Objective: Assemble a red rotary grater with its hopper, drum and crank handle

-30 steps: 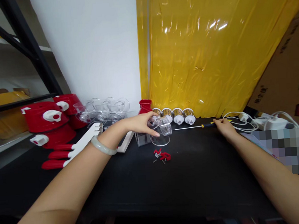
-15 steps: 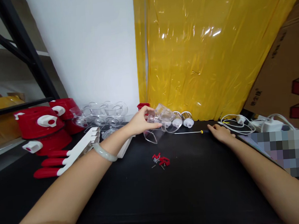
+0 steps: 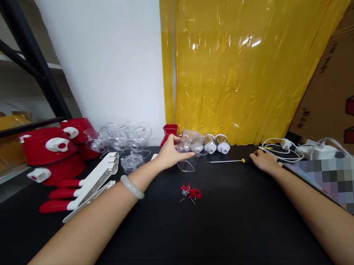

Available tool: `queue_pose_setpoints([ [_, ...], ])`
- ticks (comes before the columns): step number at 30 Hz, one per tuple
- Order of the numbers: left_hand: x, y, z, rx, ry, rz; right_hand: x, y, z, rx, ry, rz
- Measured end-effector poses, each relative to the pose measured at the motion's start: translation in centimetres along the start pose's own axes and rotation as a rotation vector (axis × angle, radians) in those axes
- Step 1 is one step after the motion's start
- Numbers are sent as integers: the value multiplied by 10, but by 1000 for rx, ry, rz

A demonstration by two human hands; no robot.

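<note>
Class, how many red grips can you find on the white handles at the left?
3: a rear red grip, a middle red grip and a front red grip, in a row left of the left forearm. It may hide more.

Screwdriver (image 3: pixel 226 161) — grip partly hidden at right fingers (image 3: pixel 257 155), carton (image 3: pixel 328 85) cut off, screws (image 3: pixel 185 193) — too small to count

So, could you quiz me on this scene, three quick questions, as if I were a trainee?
1. True or false: the left hand holds a solid red part.
2. Which hand is nearer the yellow collar of the screwdriver: A, the left; B, the right?
3. What colour are the plastic pieces lying beside the small metal pins?

Key:
1. False; it holds a clear plastic part.
2. B, the right hand.
3. Red.
</note>
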State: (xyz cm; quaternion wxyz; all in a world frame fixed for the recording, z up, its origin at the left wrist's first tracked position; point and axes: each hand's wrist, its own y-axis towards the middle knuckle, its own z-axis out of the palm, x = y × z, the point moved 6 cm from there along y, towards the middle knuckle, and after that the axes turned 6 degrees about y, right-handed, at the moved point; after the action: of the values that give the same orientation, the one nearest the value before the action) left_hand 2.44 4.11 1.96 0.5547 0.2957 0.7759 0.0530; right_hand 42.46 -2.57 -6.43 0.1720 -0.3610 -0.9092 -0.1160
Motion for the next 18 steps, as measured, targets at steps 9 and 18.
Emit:
queue_pose_setpoints([
  [9,7,-1,4,64,44,7,4,-5,-4,11,9,10],
  [18,1,3,-5,104,156,26,5,-2,-6,-77,28,-86],
])
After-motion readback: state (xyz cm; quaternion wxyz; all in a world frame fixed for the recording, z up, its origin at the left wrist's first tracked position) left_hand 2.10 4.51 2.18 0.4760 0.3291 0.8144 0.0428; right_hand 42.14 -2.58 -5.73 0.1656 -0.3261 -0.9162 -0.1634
